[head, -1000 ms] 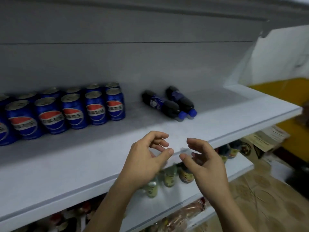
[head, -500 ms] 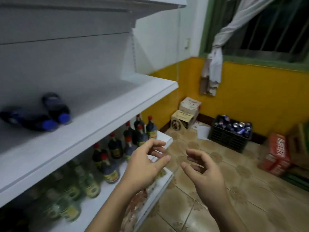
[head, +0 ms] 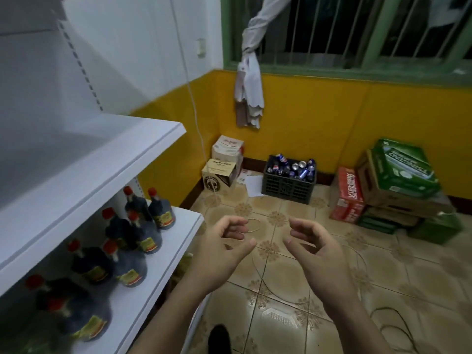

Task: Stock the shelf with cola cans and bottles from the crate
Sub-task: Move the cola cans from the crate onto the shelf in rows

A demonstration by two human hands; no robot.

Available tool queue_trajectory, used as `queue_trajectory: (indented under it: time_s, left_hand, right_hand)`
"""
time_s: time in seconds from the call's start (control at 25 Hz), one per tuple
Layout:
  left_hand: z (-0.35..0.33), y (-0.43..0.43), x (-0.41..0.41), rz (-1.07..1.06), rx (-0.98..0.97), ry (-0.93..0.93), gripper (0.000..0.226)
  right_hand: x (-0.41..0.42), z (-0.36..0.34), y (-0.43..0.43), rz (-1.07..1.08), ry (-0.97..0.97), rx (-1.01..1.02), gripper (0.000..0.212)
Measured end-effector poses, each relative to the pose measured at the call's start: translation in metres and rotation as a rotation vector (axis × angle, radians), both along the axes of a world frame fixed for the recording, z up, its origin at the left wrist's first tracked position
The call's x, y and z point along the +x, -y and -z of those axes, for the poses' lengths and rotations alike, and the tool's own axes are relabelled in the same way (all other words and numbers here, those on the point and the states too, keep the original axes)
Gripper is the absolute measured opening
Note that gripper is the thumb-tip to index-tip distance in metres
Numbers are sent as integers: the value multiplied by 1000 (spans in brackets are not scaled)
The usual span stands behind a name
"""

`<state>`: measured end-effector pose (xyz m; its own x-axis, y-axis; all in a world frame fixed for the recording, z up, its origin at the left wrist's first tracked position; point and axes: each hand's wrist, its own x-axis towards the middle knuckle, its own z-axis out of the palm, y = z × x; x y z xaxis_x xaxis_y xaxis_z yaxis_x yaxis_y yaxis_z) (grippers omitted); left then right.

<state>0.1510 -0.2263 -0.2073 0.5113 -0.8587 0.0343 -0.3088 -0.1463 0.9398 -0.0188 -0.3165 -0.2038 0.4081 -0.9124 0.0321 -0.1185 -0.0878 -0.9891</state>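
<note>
Hands empty, fingers loosely curled: left hand (head: pixel 222 249), right hand (head: pixel 316 254). Black crate (head: pixel 288 186) on the floor against yellow wall (head: pixel 306 118), long side along it; cola cans (head: pixel 293 167) jumbled inside, tilted variously.

View has swung right, off the shelf (head: pixel 102 159); its blue cans and two lying bottles are out of sight. Crate (head: pixel 288 186) now ahead, well beyond left hand (head: pixel 219 251) and right hand (head: pixel 316 254). Both hands are now over the floor tiles (head: pixel 270 279).
</note>
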Motion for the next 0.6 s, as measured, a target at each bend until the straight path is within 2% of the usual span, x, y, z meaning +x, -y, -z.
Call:
queue_trajectory:
  time_s: [0.24, 0.4, 0.6]
  left_hand:
    - [18, 96, 59, 59, -44, -84, 31]
    - [25, 162, 104, 112, -31, -61, 33]
    - [28, 239, 138, 181, -30, -103, 34]
  right_hand:
    - [61, 7, 80, 51, -132, -20, 27]
    - [108, 0, 136, 38, -205, -25, 29]
    - [138, 9, 199, 153, -230, 12, 31]
